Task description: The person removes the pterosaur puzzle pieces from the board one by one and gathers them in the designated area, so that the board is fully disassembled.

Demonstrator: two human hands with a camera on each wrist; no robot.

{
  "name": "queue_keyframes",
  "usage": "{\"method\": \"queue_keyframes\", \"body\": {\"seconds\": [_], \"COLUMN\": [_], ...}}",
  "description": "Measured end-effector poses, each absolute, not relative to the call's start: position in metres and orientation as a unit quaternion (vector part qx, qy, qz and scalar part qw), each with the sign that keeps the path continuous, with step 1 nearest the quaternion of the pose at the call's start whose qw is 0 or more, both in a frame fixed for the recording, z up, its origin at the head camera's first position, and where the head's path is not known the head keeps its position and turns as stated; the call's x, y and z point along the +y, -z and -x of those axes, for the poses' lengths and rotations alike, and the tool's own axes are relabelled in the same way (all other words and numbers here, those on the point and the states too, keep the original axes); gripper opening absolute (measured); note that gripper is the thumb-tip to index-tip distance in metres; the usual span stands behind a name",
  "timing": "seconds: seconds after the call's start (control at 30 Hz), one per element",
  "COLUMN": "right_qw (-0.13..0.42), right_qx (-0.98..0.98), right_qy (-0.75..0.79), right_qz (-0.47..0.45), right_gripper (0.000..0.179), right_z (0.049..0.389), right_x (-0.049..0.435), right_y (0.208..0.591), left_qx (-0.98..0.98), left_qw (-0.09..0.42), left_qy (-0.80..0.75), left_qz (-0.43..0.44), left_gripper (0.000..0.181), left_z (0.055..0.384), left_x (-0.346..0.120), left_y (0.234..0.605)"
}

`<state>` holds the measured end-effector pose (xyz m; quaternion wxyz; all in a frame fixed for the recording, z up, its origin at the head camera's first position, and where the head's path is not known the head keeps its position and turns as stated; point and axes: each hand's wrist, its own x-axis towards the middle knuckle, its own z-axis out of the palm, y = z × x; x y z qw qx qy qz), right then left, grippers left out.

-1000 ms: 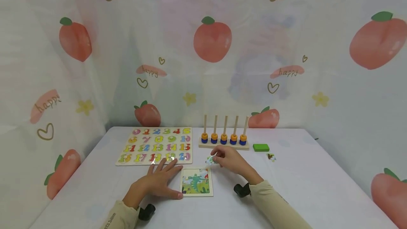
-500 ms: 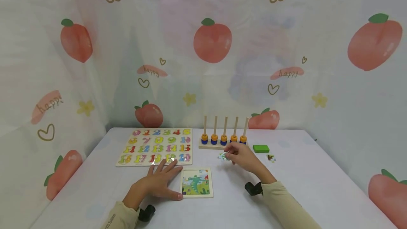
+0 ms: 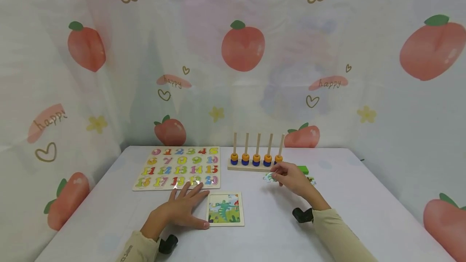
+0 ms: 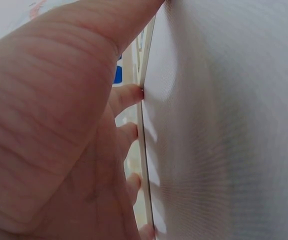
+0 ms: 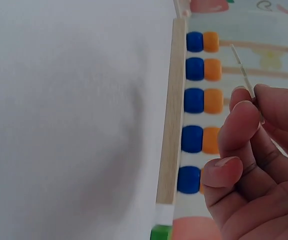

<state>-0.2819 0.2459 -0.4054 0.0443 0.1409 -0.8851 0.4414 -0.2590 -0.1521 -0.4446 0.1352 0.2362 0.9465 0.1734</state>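
My right hand (image 3: 293, 179) pinches a pale puzzle piece (image 3: 268, 177) with green markings between thumb and fingers, above the table. In the right wrist view that piece shows edge-on as a thin strip. My left hand (image 3: 183, 209) rests spread out, its thumb and index fingertip at the left edge of a framed dinosaur puzzle (image 3: 225, 211). The puzzle has a pale gap at its upper left. Other left fingertips reach the lower edge of the wooden number board (image 3: 176, 175). Another puzzle piece (image 3: 312, 180), partly behind my right hand, lies on the table.
Behind my right hand stands a wooden peg rack (image 3: 251, 168) with blue and orange beads on upright rods. A green block (image 3: 303, 169) lies right of the rack, partly hidden by the hand. A patterned curtain (image 3: 204, 92) closes off the table's far side.
My right hand has moved right, away from the framed puzzle, with the piece still pinched, and now overlaps the green block and the loose piece. My left hand has stayed put.
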Motion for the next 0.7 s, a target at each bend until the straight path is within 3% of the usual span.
{"method": "queue_keyframes", "body": {"seconds": [0.5,0.7], "right_qw": [0.092,0.087], "right_qx": [-0.904,-0.909], "right_qy": [-0.408,-0.405], "right_qz": [-0.085,-0.054], "right_gripper": [0.017,0.019], "right_z": [0.272,0.266], "right_x": [0.302,0.322], "right_y": [0.403,0.405], "left_qx": [0.945,0.945], "left_qw": [0.131,0.123], "left_qy": [-0.183,-0.182], "left_qz": [-0.238,-0.242], "left_gripper": [0.113,0.115], "left_z": [0.264,0.264], "left_x": [-0.154,-0.156], "left_y": [0.452,0.456]}}
